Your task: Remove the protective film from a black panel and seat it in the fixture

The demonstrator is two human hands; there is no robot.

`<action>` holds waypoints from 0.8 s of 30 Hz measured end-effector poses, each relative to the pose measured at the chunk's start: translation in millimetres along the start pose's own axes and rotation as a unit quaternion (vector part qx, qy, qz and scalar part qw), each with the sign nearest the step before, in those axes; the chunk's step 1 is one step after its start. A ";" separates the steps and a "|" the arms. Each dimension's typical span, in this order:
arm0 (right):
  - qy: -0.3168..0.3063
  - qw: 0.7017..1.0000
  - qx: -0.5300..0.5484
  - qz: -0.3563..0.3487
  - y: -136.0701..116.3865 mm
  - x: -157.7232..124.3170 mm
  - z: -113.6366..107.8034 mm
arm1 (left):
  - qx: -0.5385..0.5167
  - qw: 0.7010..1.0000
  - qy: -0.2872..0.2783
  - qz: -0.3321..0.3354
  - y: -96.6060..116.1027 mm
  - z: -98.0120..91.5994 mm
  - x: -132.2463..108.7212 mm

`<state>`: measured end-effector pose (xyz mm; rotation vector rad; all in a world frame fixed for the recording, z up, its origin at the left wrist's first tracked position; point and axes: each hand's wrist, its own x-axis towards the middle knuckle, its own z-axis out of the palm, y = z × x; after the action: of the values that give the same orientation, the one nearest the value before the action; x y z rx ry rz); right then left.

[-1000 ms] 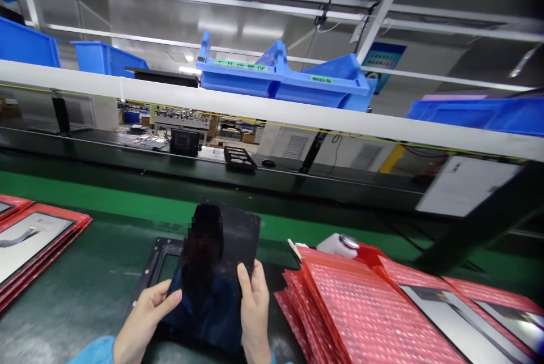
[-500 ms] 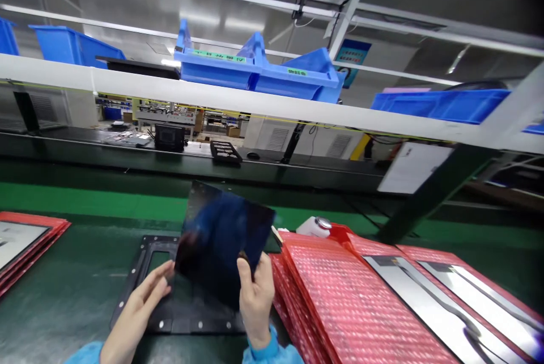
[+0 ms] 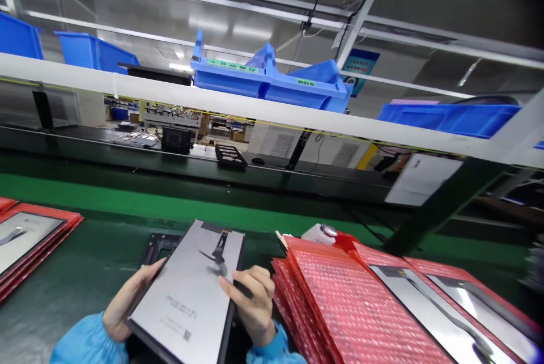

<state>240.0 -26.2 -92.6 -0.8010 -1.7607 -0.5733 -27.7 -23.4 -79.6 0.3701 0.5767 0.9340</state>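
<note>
An LCD panel is held up over the bench, its silvery back facing me and tilted. A short dark flex cable lies on its upper part. My left hand is closed on the panel's left edge, its fingers partly hidden underneath. At the right edge, my right hand has curled fingers, with a fingertip over the back just below the cable. Beneath the panel is a black frame fixture, mostly covered by it.
Red bubble-wrap sleeves are stacked at the right, with more silvery panels lying on red sleeves beyond. Another panel rests on a red stack at the left. A white bottle stands behind the sleeves. Blue bins line the overhead shelf.
The panel has turned from its dark glossy face to its silvery back and come lower and nearer. My left hand, earlier beside the panel, now grips its left edge.
</note>
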 end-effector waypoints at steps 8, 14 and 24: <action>-0.115 0.986 0.030 0.119 19.7 9.8 -16.2 | 0.129 0.986 0.038 0.102 -0.4 22.6 28.0; -0.275 0.956 0.056 0.082 -7.4 7.2 -26.7 | 0.166 0.972 0.062 0.153 -12.5 22.9 32.4; -0.332 0.943 0.003 -0.005 -29.5 -0.2 -10.0 | 0.174 0.973 0.081 0.125 -31.1 27.2 23.3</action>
<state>224.1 -52.8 -89.5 -1.0619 -2.3756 -0.3148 19.7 -22.5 -81.8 0.6981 0.8609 1.1132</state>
